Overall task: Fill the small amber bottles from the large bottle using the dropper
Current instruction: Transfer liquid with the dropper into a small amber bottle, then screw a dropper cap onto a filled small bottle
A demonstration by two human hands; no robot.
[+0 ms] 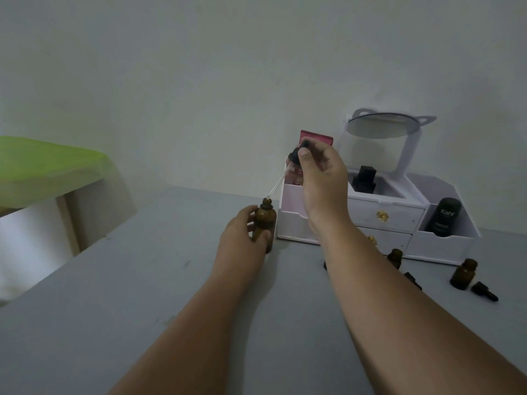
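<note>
The large bottle [264, 225] stands on the grey table [142, 280], just left of the white organiser [385, 215]. The left hand [242, 238] is wrapped round its body, steadying it upright. The right hand [319, 178] pinches the dropper [296, 158] by its black bulb; the glass tube slants down-left, its tip at or just above the bottle mouth. Whether it holds liquid cannot be told.

Judged step: drawing from, or lifting clear of, the large bottle. Next move calls for carrying the dropper level to a small bottle [463, 273], which stands open well to the right beside a loose cap [484, 292]; another [395, 257] stands nearer the organiser.
</note>
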